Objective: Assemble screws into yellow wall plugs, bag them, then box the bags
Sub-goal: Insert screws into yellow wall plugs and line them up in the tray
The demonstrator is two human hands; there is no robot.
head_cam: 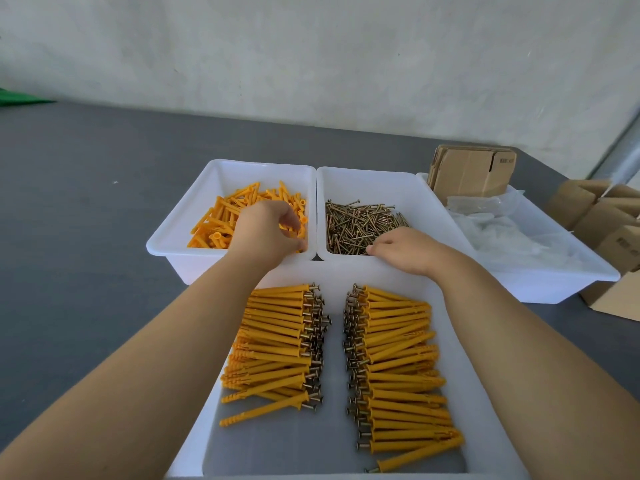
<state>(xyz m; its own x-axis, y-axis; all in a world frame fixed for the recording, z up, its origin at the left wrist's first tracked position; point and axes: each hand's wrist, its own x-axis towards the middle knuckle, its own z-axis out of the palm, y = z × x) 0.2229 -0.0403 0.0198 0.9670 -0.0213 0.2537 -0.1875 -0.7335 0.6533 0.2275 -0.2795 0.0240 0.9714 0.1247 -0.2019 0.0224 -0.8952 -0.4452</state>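
Loose yellow wall plugs (221, 216) fill the white bin (180, 216) at the back left. My left hand (266, 233) is inside it, fingers and thumb curled round plugs at the bin's near right corner. Brass-coloured screws (360, 223) lie heaped in the middle bin (367, 181). My right hand (405, 251) reaches over that bin's near edge, fingertips down among the screws; its grip is hidden. In the front tray (332, 427) lie two rows of plugs with screws in them, a left row (273, 341) and a right row (398, 358), screw heads facing the middle.
A third white bin (588, 271) at the right holds clear plastic bags (512, 233) and flattened cartons (467, 171) leaning at its back. Open cardboard boxes (606, 220) stand at the far right. The grey tabletop (86, 202) stretches left; a wall runs behind.
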